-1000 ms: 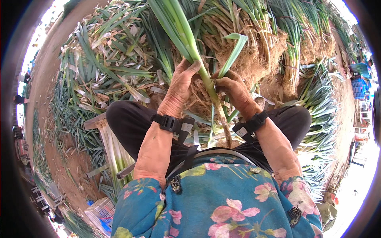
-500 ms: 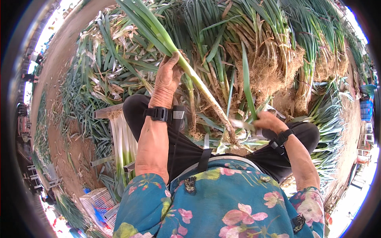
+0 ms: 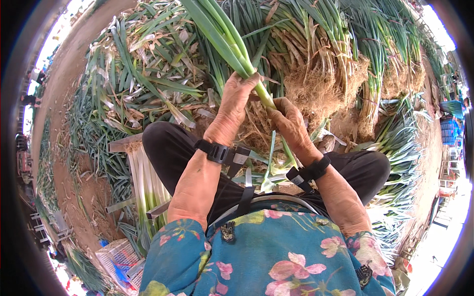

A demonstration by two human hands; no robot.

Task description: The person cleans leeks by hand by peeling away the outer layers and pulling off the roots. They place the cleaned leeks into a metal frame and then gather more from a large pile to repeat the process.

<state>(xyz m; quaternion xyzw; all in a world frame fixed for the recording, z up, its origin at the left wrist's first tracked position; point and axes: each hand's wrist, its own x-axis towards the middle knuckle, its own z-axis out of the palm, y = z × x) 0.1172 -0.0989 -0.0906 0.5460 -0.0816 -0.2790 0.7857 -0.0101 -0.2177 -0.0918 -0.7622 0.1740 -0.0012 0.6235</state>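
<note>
A long leek slants across the middle, its green leaves spreading to the top edge. My left hand is closed around it just below where the leaves fan out. A little lower, my right hand is closed on the pale stalk, fingers bent against it. The right hand hides the lower stalk, and the root end cannot be made out. Below the right hand hang narrow green strips. Beside my left knee, several trimmed leeks with white stems lie in a metal rack.
Bundles of unpeeled leeks with brown roots lie ahead. Stripped leaves are heaped at the far left. More leeks lie beyond my right knee. A white plastic basket stands at the lower left, and blue crates at the far right.
My right hand has moved up from the stalk's lower end, where it held a green leaf, to the stalk near my left hand. The left hand and leek have shifted right.
</note>
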